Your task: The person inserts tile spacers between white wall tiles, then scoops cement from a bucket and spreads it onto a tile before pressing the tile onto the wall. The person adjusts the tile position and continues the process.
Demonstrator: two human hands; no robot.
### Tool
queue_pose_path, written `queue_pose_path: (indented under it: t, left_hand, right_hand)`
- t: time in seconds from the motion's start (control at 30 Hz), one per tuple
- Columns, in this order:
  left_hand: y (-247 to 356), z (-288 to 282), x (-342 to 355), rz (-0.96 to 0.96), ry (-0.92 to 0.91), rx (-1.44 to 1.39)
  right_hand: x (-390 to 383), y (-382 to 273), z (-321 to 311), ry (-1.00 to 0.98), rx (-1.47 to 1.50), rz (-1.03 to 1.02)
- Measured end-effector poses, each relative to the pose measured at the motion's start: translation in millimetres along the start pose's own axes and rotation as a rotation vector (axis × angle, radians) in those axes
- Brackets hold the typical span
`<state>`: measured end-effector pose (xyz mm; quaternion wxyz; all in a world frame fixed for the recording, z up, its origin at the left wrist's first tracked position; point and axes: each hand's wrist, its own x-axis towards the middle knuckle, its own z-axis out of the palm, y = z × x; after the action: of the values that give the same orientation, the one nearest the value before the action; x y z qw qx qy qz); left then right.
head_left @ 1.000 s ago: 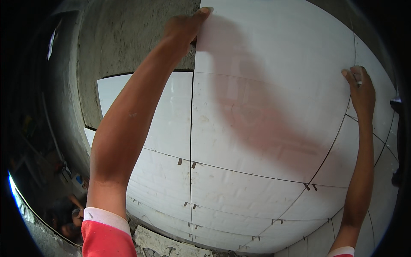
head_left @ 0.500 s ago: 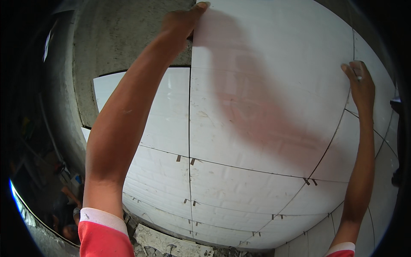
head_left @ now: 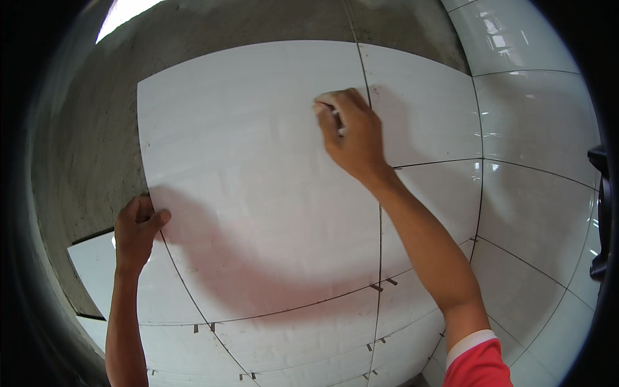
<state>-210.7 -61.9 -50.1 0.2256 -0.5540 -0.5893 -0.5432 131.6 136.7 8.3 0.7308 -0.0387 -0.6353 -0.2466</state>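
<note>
A large glossy white wall tile (head_left: 258, 129) fills the middle of the view, set against a wall. At its lower left edge is my left hand (head_left: 137, 226), thumb on the tile's face and fingers curled round the side, gripping the edge. My right hand (head_left: 351, 129) is over the tile's upper right part, close to the joint with a neighbouring white tile (head_left: 425, 106). Its fingers are curled closed. A small pale spot shows between them, but what it is I cannot make out.
Bare grey cement (head_left: 84, 155) runs along the left and top. Glossy tiles (head_left: 535, 109) cover the adjoining wall at right. Small dark spacers (head_left: 376, 287) stick out of the lower joints. A lower-left tile (head_left: 93, 261) ends short of the wall's edge.
The view has swung up and to the right. My right hand has moved from the right-hand joint onto the tile's face; my left hand is now lower on the tile's left edge.
</note>
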Motion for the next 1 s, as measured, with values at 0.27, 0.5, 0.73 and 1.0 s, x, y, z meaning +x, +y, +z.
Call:
queue_pose_path:
  t: [0.27, 0.5, 0.73, 1.0]
  left_hand:
    - [-2, -5, 6, -0.023, -0.09, -0.098]
    - [-5, -2, 7, -0.01, -0.088, -0.091]
    - [-7, -5, 8, 0.029, -0.124, -0.059]
    - [-14, -4, 8, 0.033, -0.144, -0.093]
  right_hand:
    - [53, -9, 52, 0.177, 0.285, -0.192]
    - [66, -1, 52, 0.251, 0.463, -0.102]
    - [62, 3, 61, 0.231, 0.552, -0.009]
    - [112, 54, 21, 0.083, 0.017, -0.139]
